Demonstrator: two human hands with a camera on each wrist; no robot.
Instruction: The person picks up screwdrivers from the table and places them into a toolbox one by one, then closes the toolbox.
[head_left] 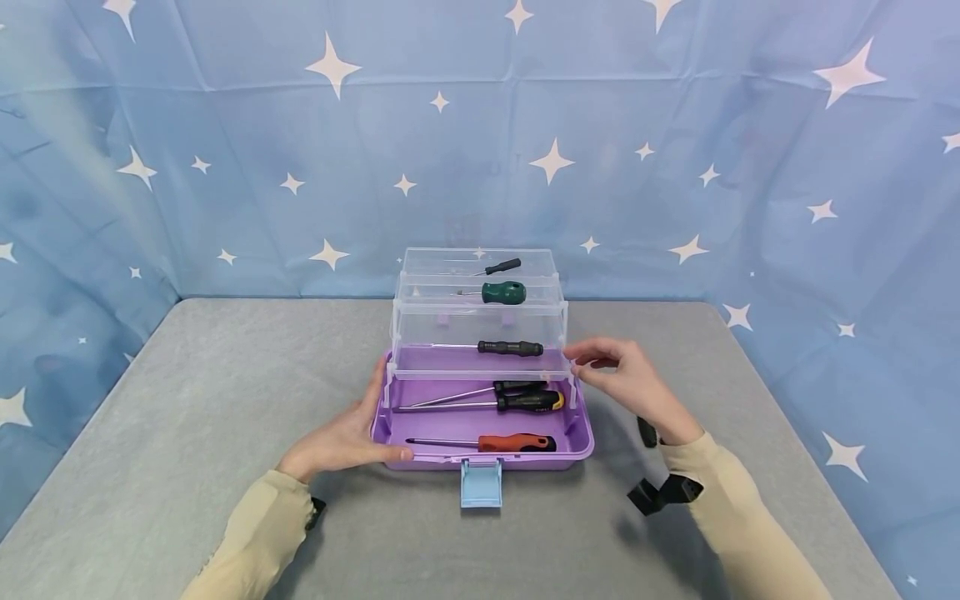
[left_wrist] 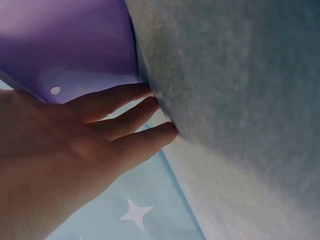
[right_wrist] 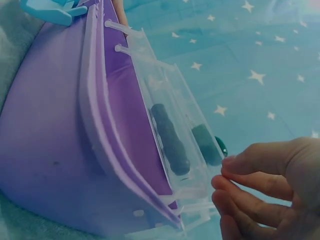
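Observation:
A purple toolbox [head_left: 583,442] stands with its clear stepped trays [head_left: 420,363] raised toward the back. My left hand [head_left: 341,435] rests against its left side, thumb on the front rim and fingers fairly straight along the wall. At the right end of the trays, my right hand [head_left: 626,379] pinches the clear plastic edge between thumb and fingers. An orange-handled screwdriver [head_left: 517,443], a black-and-yellow one [head_left: 531,402] and a thinner black one [head_left: 513,386] lie in the purple base. On the trays are a black screwdriver [head_left: 510,347], a stubby green one [head_left: 504,292] and a small black one [head_left: 502,266].
A light blue latch [head_left: 481,485] hangs down at the box's front. The grey table [head_left: 187,400] extends around the box, and a blue star-patterned cloth [head_left: 480,125] hangs behind it. Black wrist straps [head_left: 663,493] are on the sleeves.

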